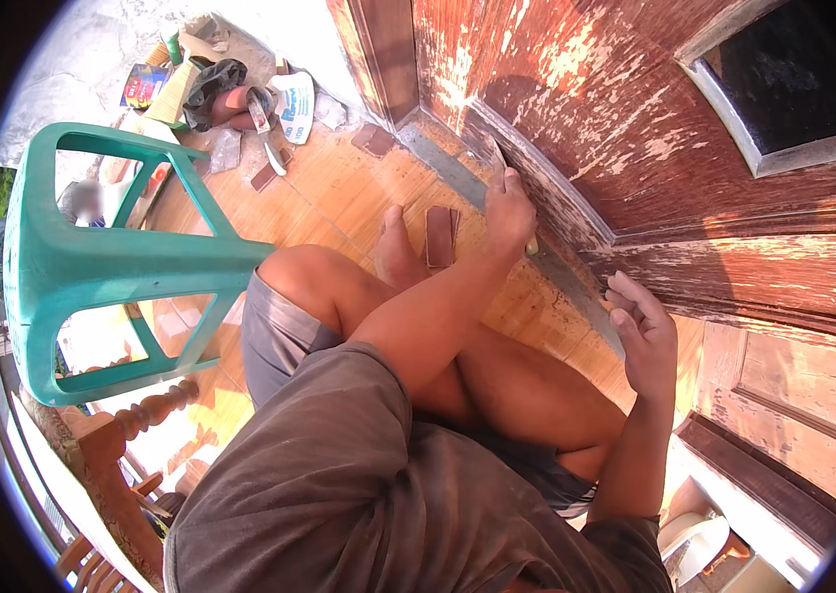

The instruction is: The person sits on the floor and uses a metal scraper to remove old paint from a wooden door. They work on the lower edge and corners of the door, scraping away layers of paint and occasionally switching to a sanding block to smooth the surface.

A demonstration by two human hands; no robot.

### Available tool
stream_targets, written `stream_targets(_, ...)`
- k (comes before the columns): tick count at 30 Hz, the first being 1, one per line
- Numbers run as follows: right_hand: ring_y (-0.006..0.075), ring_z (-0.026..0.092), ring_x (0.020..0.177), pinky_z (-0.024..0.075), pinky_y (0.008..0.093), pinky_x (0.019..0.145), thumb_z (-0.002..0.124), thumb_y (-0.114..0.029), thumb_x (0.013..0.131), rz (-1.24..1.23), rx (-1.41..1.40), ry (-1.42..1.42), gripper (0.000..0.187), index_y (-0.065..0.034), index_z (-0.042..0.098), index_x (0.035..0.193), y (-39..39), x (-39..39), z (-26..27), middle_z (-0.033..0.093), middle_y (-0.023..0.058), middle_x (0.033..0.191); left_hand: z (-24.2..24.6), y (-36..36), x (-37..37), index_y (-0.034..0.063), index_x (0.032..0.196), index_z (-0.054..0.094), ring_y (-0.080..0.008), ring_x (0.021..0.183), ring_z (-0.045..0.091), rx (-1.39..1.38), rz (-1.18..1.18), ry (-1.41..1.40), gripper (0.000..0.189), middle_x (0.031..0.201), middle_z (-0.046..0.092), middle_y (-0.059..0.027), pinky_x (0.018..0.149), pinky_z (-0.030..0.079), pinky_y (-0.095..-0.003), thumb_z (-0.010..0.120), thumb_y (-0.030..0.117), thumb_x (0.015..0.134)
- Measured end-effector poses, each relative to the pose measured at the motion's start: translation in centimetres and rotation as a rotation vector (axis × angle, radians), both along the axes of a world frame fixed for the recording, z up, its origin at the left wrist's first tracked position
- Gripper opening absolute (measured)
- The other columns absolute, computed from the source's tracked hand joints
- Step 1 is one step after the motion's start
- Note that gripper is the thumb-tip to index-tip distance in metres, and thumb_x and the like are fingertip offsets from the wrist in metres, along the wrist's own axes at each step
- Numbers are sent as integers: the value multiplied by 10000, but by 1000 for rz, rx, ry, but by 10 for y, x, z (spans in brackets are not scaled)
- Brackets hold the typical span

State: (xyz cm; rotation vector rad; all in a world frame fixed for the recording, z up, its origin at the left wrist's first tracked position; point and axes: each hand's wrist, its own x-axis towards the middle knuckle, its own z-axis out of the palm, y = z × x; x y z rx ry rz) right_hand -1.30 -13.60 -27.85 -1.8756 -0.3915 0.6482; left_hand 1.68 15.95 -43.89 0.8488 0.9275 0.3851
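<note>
My left hand [510,211] is closed around a scraper, with its thin blade [498,154] against the lower part of a weathered wooden door [596,126]. The handle end [531,245] shows below my fist. Brown finish on the door is flaked in many places, and a pale moulding [544,170] frames its panel. My right hand [642,326] has its fingers and thumb apart, the fingertips at the door's bottom edge; contact is hard to tell. A piece of brown sandpaper [441,236] lies on the wood-look tiles beside my bare foot [397,248].
A green plastic stool [143,252] stands at left; a person's head [82,201] shows beyond it. Farther off lie a white-handled knife [269,152], a black plastic bag [214,81], a printed white bag [295,107] and a can [142,85]. A panelled wooden piece [803,393] is at right.
</note>
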Motion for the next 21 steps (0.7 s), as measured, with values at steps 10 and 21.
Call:
stream_targets(10, 290, 613, 1338, 497, 394, 1111, 715, -99, 975, 81, -100, -14, 492, -20, 600, 1447, 11, -4, -4, 623, 174, 1440, 12, -22, -7, 74, 1641, 314, -166, 691, 546, 192, 6, 54, 553, 844, 534, -56, 602, 509, -374, 341, 325, 1149)
stream_targets(21, 286, 624, 1325, 494, 393, 1111, 737, -148, 970, 87, -30, 14, 501, -64, 617, 1449, 13, 0, -6, 629, 168, 1441, 30, -8, -4, 43, 1600, 378, -227, 862, 531, 157, 17, 56, 535, 1033, 534, -120, 742, 473, -370, 329, 336, 1155)
